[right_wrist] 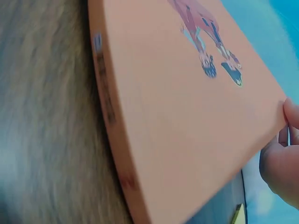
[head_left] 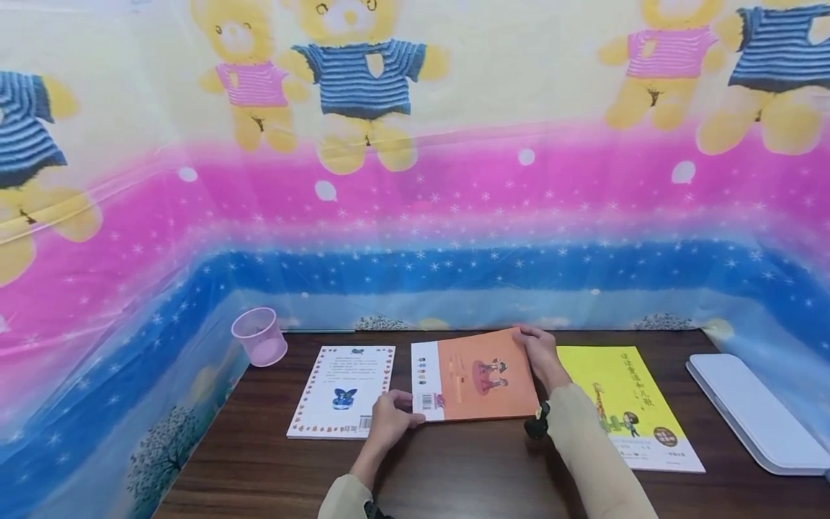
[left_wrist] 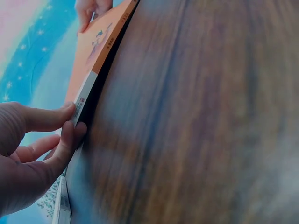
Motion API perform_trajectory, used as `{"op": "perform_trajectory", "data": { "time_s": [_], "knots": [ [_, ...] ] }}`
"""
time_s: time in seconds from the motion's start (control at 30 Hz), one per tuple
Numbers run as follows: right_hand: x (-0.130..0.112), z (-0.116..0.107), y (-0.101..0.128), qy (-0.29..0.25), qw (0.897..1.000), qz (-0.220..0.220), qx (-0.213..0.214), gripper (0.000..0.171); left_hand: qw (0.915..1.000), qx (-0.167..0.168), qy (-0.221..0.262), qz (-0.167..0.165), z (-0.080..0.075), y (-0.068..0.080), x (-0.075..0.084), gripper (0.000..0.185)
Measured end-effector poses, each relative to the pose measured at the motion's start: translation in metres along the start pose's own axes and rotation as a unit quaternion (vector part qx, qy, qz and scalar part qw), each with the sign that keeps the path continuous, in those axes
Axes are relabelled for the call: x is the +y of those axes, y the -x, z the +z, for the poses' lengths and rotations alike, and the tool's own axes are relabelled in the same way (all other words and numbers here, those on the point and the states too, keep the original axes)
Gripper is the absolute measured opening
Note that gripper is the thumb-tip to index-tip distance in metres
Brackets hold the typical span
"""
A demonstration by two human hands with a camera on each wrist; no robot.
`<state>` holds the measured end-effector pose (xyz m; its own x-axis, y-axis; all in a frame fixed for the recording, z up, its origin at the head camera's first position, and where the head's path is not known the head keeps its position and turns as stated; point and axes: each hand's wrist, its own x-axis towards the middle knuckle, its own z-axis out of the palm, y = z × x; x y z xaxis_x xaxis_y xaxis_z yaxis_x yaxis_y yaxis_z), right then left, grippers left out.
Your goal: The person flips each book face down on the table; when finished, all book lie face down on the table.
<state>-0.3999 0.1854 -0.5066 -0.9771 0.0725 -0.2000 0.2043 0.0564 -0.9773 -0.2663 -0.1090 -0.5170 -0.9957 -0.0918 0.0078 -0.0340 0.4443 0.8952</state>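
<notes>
fingers of the left hand pinch the near left corner of the orange book: in the left wrist view, one finger lies on the white strip beside the barcode and the one below it curls under the edge. the right hand grips the far right corner of the same book, fingers curled over its top edge. the right wrist view shows only fingertips at that corner, with the cover tilted off the tabletop.

position of the orange book: centre of the dark wooden table, held between both hands, back cover up, spine side lifted slightly above the wood. its white strip faces the left hand.

adjacent items:
- white book with patterned border, flat on the table just left of the orange book, barcode corner near the left hand.
- yellow book, flat on the table just right of the orange book, partly covered by the right sleeve.
- pink mesh cup, at the far left corner of the table, tilted against the backdrop.
- white flat case, at the right edge of the table, well apart from the hands.
- printed plastic backdrop with bears and coloured bands, enclosing the table on three sides.
</notes>
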Motion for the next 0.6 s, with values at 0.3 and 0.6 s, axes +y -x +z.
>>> {"op": "perform_trajectory", "data": {
  "time_s": [0.3, 0.6],
  "knots": [
    [0.005, 0.010, -0.003, 0.025, 1.000, -0.007, -0.009, 0.045, 0.9987, -0.051, 0.005, -0.001, -0.002, 0.006, -0.001, 0.041],
    [0.018, 0.018, -0.007, 0.022, 1.000, -0.001, -0.006, 0.050, 0.9946, -0.103, -0.001, -0.014, -0.005, 0.007, 0.003, 0.038]
  ]
}}
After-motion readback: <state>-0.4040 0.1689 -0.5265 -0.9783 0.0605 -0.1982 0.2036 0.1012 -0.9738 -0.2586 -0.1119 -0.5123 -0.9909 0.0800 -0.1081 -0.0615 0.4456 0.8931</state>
